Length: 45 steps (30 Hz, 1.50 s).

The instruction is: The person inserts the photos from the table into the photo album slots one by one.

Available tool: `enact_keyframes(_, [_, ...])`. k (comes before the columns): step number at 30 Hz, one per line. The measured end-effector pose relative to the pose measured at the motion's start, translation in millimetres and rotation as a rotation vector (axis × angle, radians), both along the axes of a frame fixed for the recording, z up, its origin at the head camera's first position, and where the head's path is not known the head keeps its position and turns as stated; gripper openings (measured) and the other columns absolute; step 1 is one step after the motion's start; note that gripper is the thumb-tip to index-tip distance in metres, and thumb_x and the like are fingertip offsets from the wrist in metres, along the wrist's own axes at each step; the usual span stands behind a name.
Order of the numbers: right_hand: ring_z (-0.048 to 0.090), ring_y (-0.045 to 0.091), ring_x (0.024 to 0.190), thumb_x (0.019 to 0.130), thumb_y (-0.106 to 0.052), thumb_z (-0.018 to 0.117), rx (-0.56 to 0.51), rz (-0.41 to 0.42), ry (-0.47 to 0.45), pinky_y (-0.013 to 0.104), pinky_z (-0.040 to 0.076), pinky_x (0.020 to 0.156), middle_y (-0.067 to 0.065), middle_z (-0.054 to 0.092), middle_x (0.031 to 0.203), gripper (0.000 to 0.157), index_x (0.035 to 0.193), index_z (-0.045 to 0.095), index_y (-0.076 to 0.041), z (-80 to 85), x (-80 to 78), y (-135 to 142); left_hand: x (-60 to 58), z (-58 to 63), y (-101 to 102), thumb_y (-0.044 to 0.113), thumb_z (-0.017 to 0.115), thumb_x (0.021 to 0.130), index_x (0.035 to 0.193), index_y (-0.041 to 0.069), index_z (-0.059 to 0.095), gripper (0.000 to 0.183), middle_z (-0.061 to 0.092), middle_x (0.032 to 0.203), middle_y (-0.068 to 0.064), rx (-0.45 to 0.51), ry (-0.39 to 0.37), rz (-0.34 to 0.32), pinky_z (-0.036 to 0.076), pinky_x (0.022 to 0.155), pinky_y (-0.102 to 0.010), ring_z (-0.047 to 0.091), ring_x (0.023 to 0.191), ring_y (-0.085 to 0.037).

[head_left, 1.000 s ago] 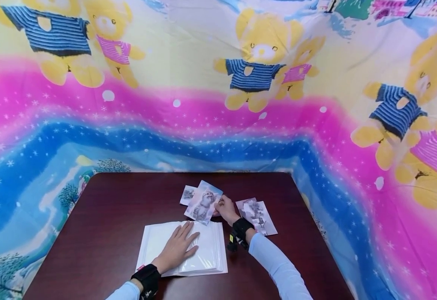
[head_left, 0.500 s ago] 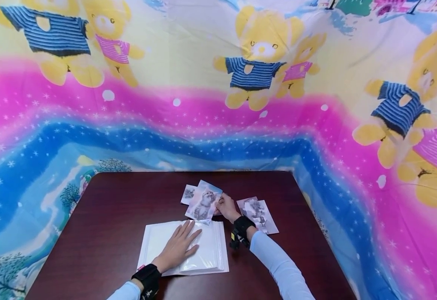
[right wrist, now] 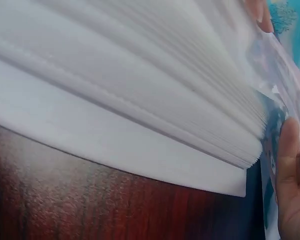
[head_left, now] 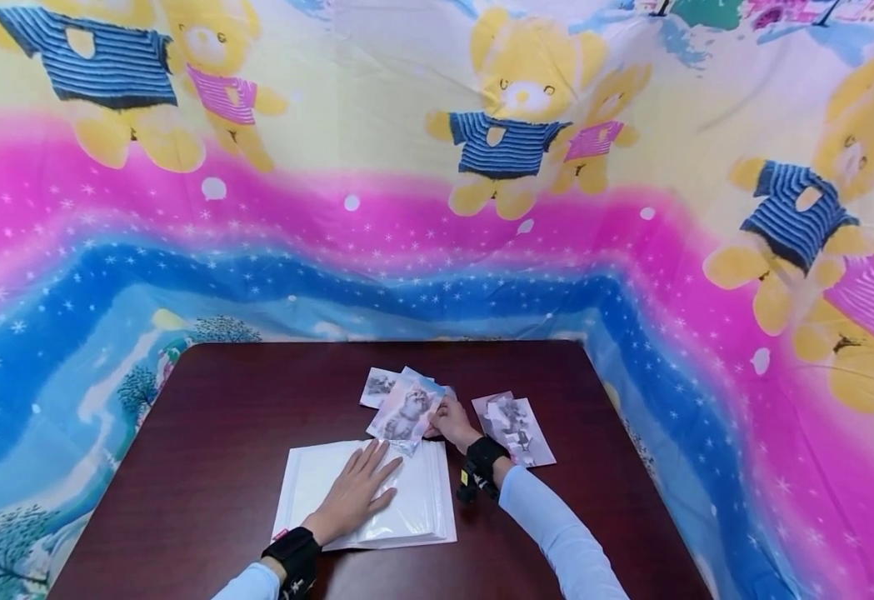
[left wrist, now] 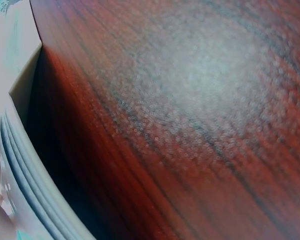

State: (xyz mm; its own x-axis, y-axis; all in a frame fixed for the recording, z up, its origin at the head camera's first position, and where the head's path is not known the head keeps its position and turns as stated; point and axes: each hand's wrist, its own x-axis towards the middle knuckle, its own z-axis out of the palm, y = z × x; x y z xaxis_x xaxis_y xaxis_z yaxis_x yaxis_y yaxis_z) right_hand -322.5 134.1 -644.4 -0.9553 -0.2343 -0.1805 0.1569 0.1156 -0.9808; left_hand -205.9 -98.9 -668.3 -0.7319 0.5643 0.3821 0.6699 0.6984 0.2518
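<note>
An open white photo album (head_left: 417,500) with clear-pocket pages lies on the dark red table. My left hand (head_left: 354,496) rests flat on its page, fingers spread. In the right hand (head_left: 451,419), I pinch a kitten photo (head_left: 405,414) by its right side. The photo's lower end overlaps the album's top edge; whether it is inside a pocket cannot be told. The right wrist view shows the album's stacked page edges (right wrist: 190,85) and the right hand's fingers (right wrist: 289,150) beside the photo. In the left wrist view, the album's edge (left wrist: 27,150) is at the left.
Behind the held photo lies a smaller photo (head_left: 378,385). Right of the right hand is a small overlapping pile of photos (head_left: 517,429). The table (head_left: 219,417) backs onto a bear-print cloth (head_left: 377,225) hanging behind and along the sides.
The kitten photo has tilted and slid slightly down toward the album, baring another photo's corner behind it. My left hand stays in place on the page.
</note>
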Motion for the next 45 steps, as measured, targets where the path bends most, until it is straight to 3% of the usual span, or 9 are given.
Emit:
enact_keyframes(7, [0.069, 0.026, 0.066, 0.097, 0.008, 0.052, 0.075, 0.097, 0.021, 0.037, 0.060, 0.068, 0.019, 0.060, 0.077, 0.016, 0.086, 0.041, 0.003, 2.4, -0.7, -4, -0.6, 0.1, -2, 0.027, 0.065, 0.094, 0.139, 0.005, 0.056, 0.051, 0.042, 0.148, -0.027, 0.006, -0.004, 0.003, 0.032, 0.108, -0.060, 0.036, 0.137, -0.046])
enact_keyframes(13, [0.064, 0.020, 0.054, 0.092, 0.014, 0.053, 0.059, 0.085, 0.100, 0.036, 0.060, 0.060, 0.016, 0.058, 0.071, 0.006, 0.095, 0.047, 0.013, 5.2, -10.8, -4, -1.3, -0.5, -2, 0.027, 0.066, 0.094, 0.140, 0.005, 0.055, 0.052, 0.040, 0.149, -0.027, 0.032, 0.000, -0.010, 0.033, 0.107, -0.060, 0.036, 0.137, -0.045])
enact_keyframes(24, [0.066, 0.024, 0.061, 0.096, 0.010, 0.049, 0.076, 0.151, -0.081, 0.045, 0.060, 0.070, 0.021, 0.062, 0.077, 0.043, 0.138, 0.040, 0.009, 18.7, -4.9, 2, -0.5, -2.8, 0, 0.033, 0.061, 0.098, 0.144, 0.008, 0.051, 0.053, 0.035, 0.153, -0.024, 0.042, -0.096, 0.031, 0.025, 0.114, -0.054, 0.030, 0.142, -0.040])
enact_keyframes(27, [0.067, 0.042, 0.071, 0.097, 0.011, 0.048, 0.105, 0.161, -0.040, 0.055, 0.056, 0.076, 0.034, 0.060, 0.085, 0.038, 0.134, 0.039, 0.013, 37.6, 4.0, 1, -1.7, -1.7, 0, 0.035, 0.060, 0.098, 0.144, 0.009, 0.052, 0.053, 0.034, 0.154, -0.023, 0.025, -0.100, 0.028, 0.025, 0.114, -0.055, 0.029, 0.143, -0.039])
enact_keyframes(31, [0.063, 0.053, 0.079, 0.097, 0.011, 0.048, 0.114, 0.194, 0.032, 0.061, 0.053, 0.077, 0.038, 0.056, 0.087, 0.012, 0.105, 0.041, 0.017, 45.4, 7.7, -3, -2.4, -0.5, -2, 0.033, 0.062, 0.097, 0.141, 0.007, 0.054, 0.052, 0.037, 0.152, -0.025, 0.026, -0.097, 0.030, 0.027, 0.112, -0.056, 0.031, 0.142, -0.039])
enact_keyframes(33, [0.064, 0.047, 0.073, 0.097, 0.011, 0.049, 0.115, 0.202, 0.037, 0.058, 0.055, 0.074, 0.032, 0.057, 0.083, 0.010, 0.098, 0.040, 0.015, 37.7, 2.5, -4, -2.3, 0.0, -3, 0.032, 0.063, 0.096, 0.140, 0.007, 0.055, 0.051, 0.038, 0.151, -0.025, 0.036, -0.088, 0.025, 0.027, 0.111, -0.057, 0.032, 0.141, -0.040])
enact_keyframes(40, [0.065, 0.029, 0.055, 0.094, 0.012, 0.052, 0.322, 0.210, 0.196, 0.044, 0.058, 0.057, 0.015, 0.056, 0.070, 0.022, 0.116, 0.048, 0.015, 23.3, -15.2, -3, -3.3, -0.5, -2, 0.035, 0.058, 0.099, 0.143, 0.005, 0.050, 0.054, 0.038, 0.151, -0.025, 0.050, -0.032, -0.005, 0.027, 0.111, -0.056, 0.035, 0.139, -0.041])
enact_keyframes(43, [0.064, 0.030, 0.053, 0.093, 0.012, 0.052, 0.397, 0.249, 0.287, 0.046, 0.057, 0.055, 0.012, 0.055, 0.065, 0.006, 0.099, 0.050, 0.010, 24.3, -19.5, -5, -3.8, 1.3, -2, 0.034, 0.060, 0.098, 0.143, 0.004, 0.050, 0.056, 0.040, 0.150, -0.025, 0.056, -0.018, -0.007, 0.029, 0.110, -0.057, 0.037, 0.138, -0.042])
enact_keyframes(45, [0.064, 0.034, 0.053, 0.092, 0.012, 0.052, 0.407, 0.277, 0.325, 0.047, 0.057, 0.054, 0.012, 0.056, 0.063, 0.012, 0.084, 0.045, 0.005, 25.2, -21.5, -7, -4.0, 4.2, -2, 0.033, 0.063, 0.096, 0.142, 0.004, 0.052, 0.056, 0.042, 0.148, -0.026, 0.050, -0.032, -0.006, 0.031, 0.108, -0.058, 0.039, 0.136, -0.043])
